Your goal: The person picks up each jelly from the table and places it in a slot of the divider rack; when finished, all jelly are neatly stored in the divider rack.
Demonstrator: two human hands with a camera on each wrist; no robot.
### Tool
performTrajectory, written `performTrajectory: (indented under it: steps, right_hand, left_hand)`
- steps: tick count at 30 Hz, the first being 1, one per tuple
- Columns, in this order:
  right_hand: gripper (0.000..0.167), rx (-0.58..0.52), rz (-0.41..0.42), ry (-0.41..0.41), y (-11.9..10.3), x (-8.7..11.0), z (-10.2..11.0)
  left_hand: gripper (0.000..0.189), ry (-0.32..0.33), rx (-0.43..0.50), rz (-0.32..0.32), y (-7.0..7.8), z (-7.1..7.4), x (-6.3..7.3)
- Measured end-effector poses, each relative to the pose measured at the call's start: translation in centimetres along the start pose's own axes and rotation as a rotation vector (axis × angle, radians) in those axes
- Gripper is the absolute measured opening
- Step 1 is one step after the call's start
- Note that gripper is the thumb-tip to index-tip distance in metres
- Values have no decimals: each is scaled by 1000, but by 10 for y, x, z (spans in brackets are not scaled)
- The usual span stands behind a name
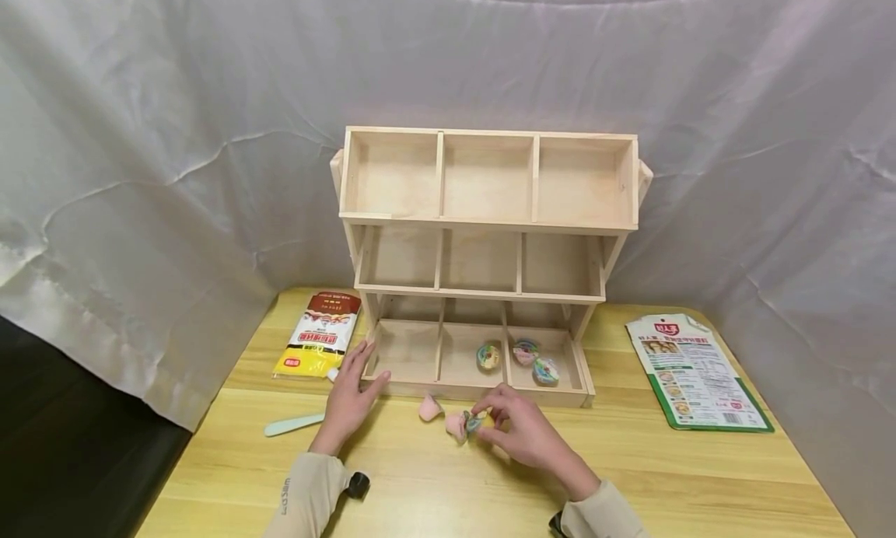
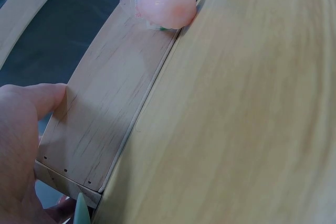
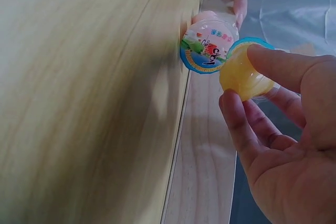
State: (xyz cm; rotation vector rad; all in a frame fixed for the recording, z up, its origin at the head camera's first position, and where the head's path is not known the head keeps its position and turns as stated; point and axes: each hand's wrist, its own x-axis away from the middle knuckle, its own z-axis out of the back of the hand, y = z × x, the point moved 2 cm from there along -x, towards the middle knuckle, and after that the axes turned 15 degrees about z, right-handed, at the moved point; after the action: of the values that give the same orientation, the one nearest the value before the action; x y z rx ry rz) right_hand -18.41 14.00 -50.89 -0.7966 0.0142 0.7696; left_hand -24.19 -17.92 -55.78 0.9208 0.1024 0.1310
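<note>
My right hand (image 1: pixel 525 429) pinches a small yellow jelly cup (image 3: pixel 241 77) between thumb and fingertips, just in front of the wooden rack (image 1: pixel 483 392). Right beside it is a pink jelly cup (image 1: pixel 456 426) whose printed, blue-rimmed lid (image 3: pixel 206 51) shows in the right wrist view. Another pink cup (image 1: pixel 429 408) lies a little to the left, close to the rack's front board. At the rack's front left corner rests my left hand (image 1: pixel 353 394), its thumb (image 2: pixel 50 97) on the top edge of the board and its fingers spread along the side.
In the rack's bottom row, one jelly cup (image 1: pixel 488 356) sits in the middle compartment and two, including a blue-green one (image 1: pixel 545 372), in the right. A yellow-and-white packet (image 1: pixel 320 332) and a pale green spatula (image 1: pixel 294 424) lie left; a green-and-white packet (image 1: pixel 700 375) lies right.
</note>
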Motion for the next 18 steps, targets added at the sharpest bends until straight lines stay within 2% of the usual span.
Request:
performTrajectory:
  steps: [9,18]
  right_hand:
    - [25,11,11,9,3,1,-2]
    - [24,7,5,12,5,0,-3]
  left_hand:
    - [70,-34,0,28,-1,1,-1]
    - [70,-30,1,25,-1,1,-1]
